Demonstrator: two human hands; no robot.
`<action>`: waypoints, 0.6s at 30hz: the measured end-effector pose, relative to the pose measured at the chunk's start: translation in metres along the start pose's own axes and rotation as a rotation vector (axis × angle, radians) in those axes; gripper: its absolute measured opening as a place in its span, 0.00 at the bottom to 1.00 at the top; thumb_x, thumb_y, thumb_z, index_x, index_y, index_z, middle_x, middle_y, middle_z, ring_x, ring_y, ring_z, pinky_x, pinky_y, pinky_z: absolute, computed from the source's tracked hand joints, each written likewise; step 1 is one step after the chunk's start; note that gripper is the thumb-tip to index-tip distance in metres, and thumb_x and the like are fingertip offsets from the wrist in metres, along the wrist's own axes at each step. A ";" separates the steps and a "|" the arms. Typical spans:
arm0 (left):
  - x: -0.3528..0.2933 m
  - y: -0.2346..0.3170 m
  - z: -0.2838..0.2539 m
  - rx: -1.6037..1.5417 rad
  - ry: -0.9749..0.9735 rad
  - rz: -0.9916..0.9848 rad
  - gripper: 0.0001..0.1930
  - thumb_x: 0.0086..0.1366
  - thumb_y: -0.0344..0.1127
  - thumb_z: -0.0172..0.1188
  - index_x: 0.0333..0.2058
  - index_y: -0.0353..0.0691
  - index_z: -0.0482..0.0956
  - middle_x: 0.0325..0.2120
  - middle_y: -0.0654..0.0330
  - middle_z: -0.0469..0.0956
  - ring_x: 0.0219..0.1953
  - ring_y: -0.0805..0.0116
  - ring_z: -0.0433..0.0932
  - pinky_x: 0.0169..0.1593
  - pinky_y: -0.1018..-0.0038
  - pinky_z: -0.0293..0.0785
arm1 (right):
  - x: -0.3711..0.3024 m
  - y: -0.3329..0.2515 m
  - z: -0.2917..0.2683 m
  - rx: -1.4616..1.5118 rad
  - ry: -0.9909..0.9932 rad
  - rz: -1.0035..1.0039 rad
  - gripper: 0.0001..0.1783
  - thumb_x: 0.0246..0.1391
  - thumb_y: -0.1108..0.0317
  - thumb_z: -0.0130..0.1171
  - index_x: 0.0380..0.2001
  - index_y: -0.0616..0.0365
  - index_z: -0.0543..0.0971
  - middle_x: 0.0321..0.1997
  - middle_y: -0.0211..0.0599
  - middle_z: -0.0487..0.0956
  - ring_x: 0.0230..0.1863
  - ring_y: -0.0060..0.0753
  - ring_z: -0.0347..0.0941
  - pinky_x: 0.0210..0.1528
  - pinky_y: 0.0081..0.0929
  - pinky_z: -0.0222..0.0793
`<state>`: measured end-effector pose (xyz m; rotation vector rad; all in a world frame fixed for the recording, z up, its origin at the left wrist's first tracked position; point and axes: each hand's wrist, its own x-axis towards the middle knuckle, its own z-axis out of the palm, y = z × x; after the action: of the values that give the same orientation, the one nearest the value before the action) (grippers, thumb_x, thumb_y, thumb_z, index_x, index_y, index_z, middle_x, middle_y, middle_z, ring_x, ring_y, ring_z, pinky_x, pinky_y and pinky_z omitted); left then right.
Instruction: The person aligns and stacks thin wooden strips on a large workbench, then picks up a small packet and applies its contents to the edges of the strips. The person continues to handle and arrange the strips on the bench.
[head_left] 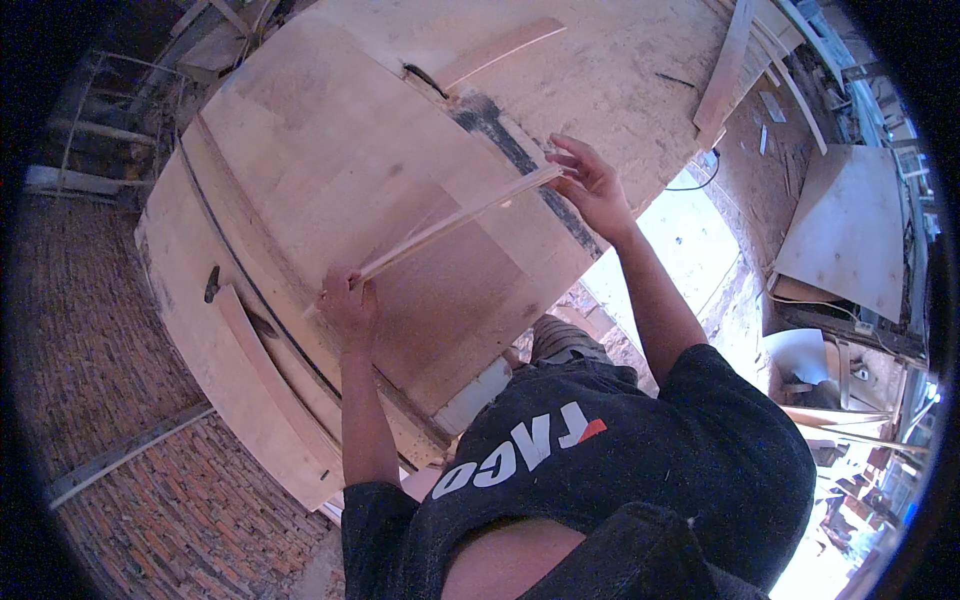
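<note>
A long, thin wooden strip (455, 222) slants across the worktable (340, 120). My left hand (348, 302) is closed around its nearer left end. At the other end my right hand (592, 192) holds the strip between thumb and fingers, with some fingers lifted apart. Beneath the strip lies a darker rectangular patch (450, 300) on the table surface. A dark, worn band (510, 145) runs across the tabletop close to my right hand.
A long rail with a dark groove (240, 260) crosses the table's left side. Beside it lies a curved wooden piece (265, 370); another curved piece (505, 50) is at the far side. Boards (725, 80) and a large panel (845, 230) stand right. Brick floor (100, 300) borders the left.
</note>
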<state>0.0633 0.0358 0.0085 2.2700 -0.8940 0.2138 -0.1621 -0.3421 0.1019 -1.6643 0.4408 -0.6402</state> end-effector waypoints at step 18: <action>-0.025 0.023 -0.025 -0.164 0.059 0.026 0.13 0.66 0.40 0.69 0.41 0.39 0.79 0.35 0.55 0.81 0.40 0.54 0.80 0.48 0.63 0.73 | -0.034 -0.119 0.002 0.071 -0.231 -0.095 0.20 0.57 0.81 0.68 0.53 0.61 0.80 0.49 0.35 0.82 0.52 0.28 0.79 0.58 0.28 0.76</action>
<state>0.0316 0.0537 0.0299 2.0918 -0.8785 0.2099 -0.1948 -0.2970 0.2127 -1.6752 0.1715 -0.5186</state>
